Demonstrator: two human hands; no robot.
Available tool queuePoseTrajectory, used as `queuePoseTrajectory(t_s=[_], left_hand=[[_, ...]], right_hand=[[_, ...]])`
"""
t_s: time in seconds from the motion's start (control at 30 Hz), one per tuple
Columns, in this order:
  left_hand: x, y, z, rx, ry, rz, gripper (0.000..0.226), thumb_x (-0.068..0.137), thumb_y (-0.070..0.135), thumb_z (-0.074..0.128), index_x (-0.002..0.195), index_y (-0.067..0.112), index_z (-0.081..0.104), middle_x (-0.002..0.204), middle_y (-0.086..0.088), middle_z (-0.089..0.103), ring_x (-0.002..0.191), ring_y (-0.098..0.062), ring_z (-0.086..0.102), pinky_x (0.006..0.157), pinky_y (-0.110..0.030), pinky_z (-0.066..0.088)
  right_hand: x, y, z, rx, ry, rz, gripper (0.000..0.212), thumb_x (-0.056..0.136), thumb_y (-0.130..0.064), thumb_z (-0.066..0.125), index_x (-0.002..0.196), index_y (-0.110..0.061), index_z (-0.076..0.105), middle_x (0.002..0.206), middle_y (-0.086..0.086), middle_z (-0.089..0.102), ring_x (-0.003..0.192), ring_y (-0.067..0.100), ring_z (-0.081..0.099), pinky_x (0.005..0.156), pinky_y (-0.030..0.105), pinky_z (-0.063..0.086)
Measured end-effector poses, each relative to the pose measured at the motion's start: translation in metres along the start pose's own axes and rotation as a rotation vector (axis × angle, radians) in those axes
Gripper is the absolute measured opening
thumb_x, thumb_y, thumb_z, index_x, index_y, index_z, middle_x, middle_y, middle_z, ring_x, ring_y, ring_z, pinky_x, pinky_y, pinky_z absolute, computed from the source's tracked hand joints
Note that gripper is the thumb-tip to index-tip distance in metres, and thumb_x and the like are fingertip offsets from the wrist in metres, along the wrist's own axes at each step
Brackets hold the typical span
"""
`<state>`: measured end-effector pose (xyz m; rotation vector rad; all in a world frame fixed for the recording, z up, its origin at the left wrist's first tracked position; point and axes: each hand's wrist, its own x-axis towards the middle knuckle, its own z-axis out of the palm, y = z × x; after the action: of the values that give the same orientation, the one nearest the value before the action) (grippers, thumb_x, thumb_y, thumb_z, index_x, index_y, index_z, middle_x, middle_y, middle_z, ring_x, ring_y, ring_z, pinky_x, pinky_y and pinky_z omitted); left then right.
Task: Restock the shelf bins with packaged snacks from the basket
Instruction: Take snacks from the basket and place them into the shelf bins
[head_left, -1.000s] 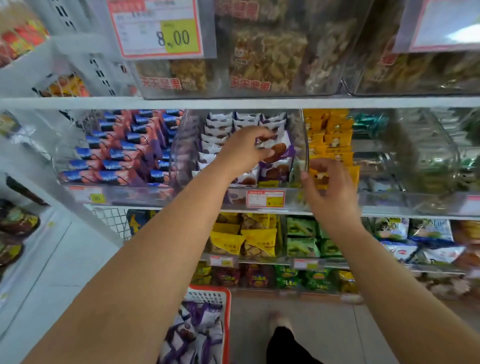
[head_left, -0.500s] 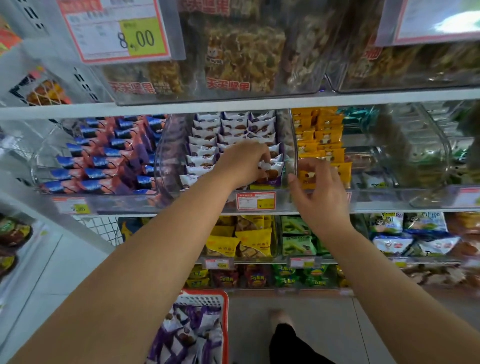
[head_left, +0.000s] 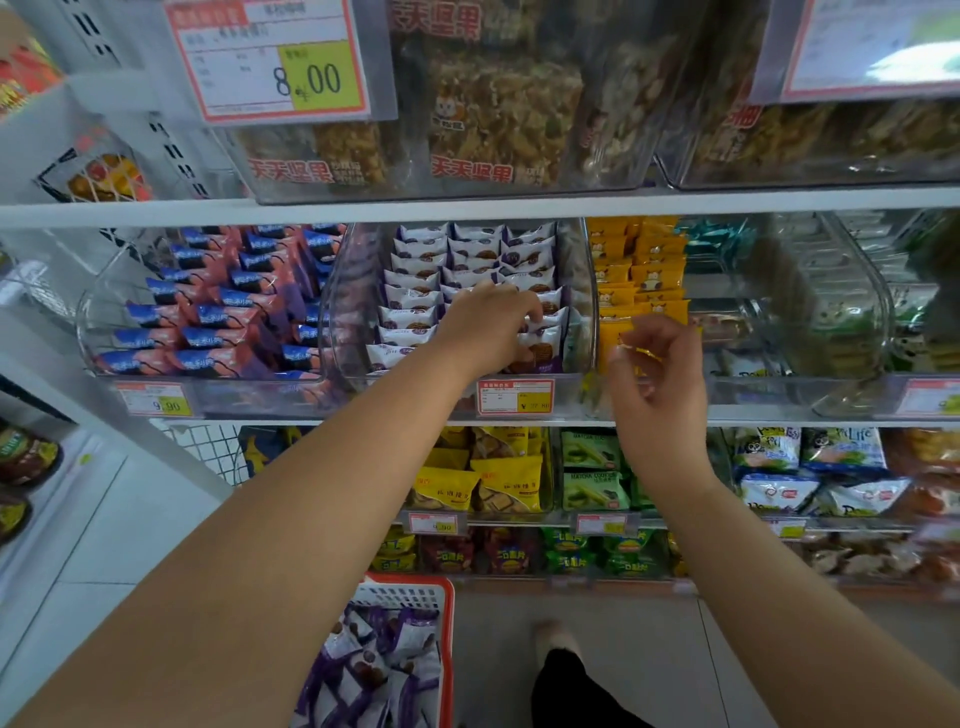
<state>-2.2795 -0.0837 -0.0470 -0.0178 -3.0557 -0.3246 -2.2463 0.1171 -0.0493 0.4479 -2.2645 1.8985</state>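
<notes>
Down low, basket (head_left: 402, 597) at my feet holds purple-white snack packs (head_left: 374, 670). Right hand (head_left: 655, 384) hangs loosely curled, empty, before the yellow packs (head_left: 641, 270). Left hand (head_left: 491, 325) fingers curl onto packs in the middle clear bin (head_left: 582, 291).

Left hand (head_left: 493, 325) in clear bin (head_left: 584, 291), fingers curled on white-purple snack packs (head_left: 415, 299). Right hand (head_left: 657, 374) loosely curled beside yellow packs (head_left: 644, 260). Red basket (head_left: 447, 649) below.
</notes>
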Motion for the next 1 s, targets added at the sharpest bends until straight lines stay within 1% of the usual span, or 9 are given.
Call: queuePoseTrajectory(t_s=[0.27, 0.4, 0.5, 0.57, 0.7, 0.8, 0.83, 0.9, 1.0], left_hand=[[-0.029, -0.001, -0.018, -0.239, 0.159, -0.034, 0.026, 0.089, 0.028, 0.069, 0.114, 0.02, 0.068, 0.113, 0.001, 0.067, 0.11, -0.022, 0.054, 0.092, -0.038, 0.045], [-0.115, -0.001, -0.012, -0.381, 0.517, -0.038, 0.011, 0.091, 0.016, 0.065, 0.099, 0.014, 0.071, 0.095, 0.0, 0.067, 0.094, -0.02, 0.057, 0.079, -0.032, 0.047], [-0.204, -0.021, 0.027, -0.465, 0.555, -0.217, 0.01, 0.093, 0.016, 0.061, 0.101, 0.014, 0.068, 0.095, 0.002, 0.064, 0.09, -0.018, 0.059, 0.078, -0.03, 0.05], [-0.264, -0.04, 0.065, -0.56, 0.439, -0.461, 0.01, 0.096, 0.019, 0.059, 0.101, 0.018, 0.067, 0.097, 0.006, 0.063, 0.09, -0.013, 0.06, 0.079, -0.032, 0.053], [-0.374, -0.07, 0.143, -0.661, 0.072, -0.895, 0.009, 0.098, 0.02, 0.059, 0.101, 0.022, 0.067, 0.096, 0.005, 0.065, 0.081, -0.004, 0.057, 0.07, -0.008, 0.041], [-0.436, -0.087, 0.19, -0.668, -0.143, -1.032, 0.011, 0.098, 0.02, 0.056, 0.103, 0.02, 0.066, 0.098, -0.003, 0.066, 0.09, -0.015, 0.06, 0.079, -0.021, 0.044], [-0.449, -0.091, 0.204, -0.65, -0.217, -1.066, 0.014, 0.098, 0.021, 0.055, 0.107, 0.018, 0.066, 0.103, -0.003, 0.067, 0.096, -0.019, 0.061, 0.085, -0.025, 0.046], [-0.468, -0.1, 0.235, -0.611, -0.343, -1.034, 0.023, 0.098, 0.024, 0.054, 0.118, 0.017, 0.064, 0.119, -0.005, 0.065, 0.11, -0.022, 0.06, 0.095, -0.032, 0.047], [-0.473, -0.109, 0.275, -0.514, -0.509, -0.897, 0.041, 0.098, 0.028, 0.05, 0.139, 0.022, 0.051, 0.136, -0.007, 0.052, 0.123, -0.026, 0.053, 0.099, -0.035, 0.045]], right_hand=[[-0.059, -0.012, 0.028, 0.104, -0.158, -0.031, 0.03, 0.094, -0.001, 0.055, 0.103, -0.029, 0.051, 0.101, -0.003, 0.058, 0.092, 0.008, 0.059, 0.082, 0.018, 0.048], [-0.093, -0.003, 0.055, 0.026, -0.456, 0.122, 0.024, 0.095, -0.008, 0.058, 0.093, -0.031, 0.055, 0.084, -0.008, 0.061, 0.074, -0.001, 0.057, 0.068, 0.011, 0.044], [-0.125, 0.025, 0.083, -0.128, -0.716, 0.225, 0.013, 0.094, -0.012, 0.062, 0.09, -0.024, 0.058, 0.076, -0.011, 0.06, 0.066, -0.002, 0.054, 0.063, 0.015, 0.042], [-0.153, 0.047, 0.103, -0.213, -0.866, 0.293, 0.008, 0.093, -0.014, 0.062, 0.091, -0.022, 0.059, 0.078, -0.008, 0.061, 0.069, 0.005, 0.056, 0.067, 0.021, 0.044], [-0.221, 0.085, 0.142, -0.445, -1.148, 0.393, 0.005, 0.097, -0.025, 0.055, 0.093, -0.027, 0.057, 0.086, -0.007, 0.06, 0.08, 0.011, 0.056, 0.076, 0.026, 0.045], [-0.268, 0.109, 0.162, -0.61, -1.314, 0.358, 0.013, 0.099, -0.024, 0.049, 0.103, -0.022, 0.061, 0.098, 0.0, 0.065, 0.095, 0.021, 0.063, 0.077, 0.02, 0.044], [-0.281, 0.119, 0.166, -0.689, -1.342, 0.287, 0.017, 0.098, -0.023, 0.048, 0.11, -0.02, 0.061, 0.105, 0.002, 0.065, 0.103, 0.023, 0.061, 0.09, 0.019, 0.041], [-0.302, 0.139, 0.168, -0.925, -1.353, 0.039, 0.026, 0.097, -0.028, 0.043, 0.12, -0.025, 0.056, 0.118, -0.004, 0.06, 0.117, 0.021, 0.053, 0.117, 0.039, 0.013], [-0.321, 0.16, 0.16, -1.138, -1.365, -0.171, 0.037, 0.098, -0.042, 0.031, 0.123, -0.031, 0.056, 0.123, -0.008, 0.057, 0.125, 0.019, 0.046, 0.108, 0.05, -0.028]])
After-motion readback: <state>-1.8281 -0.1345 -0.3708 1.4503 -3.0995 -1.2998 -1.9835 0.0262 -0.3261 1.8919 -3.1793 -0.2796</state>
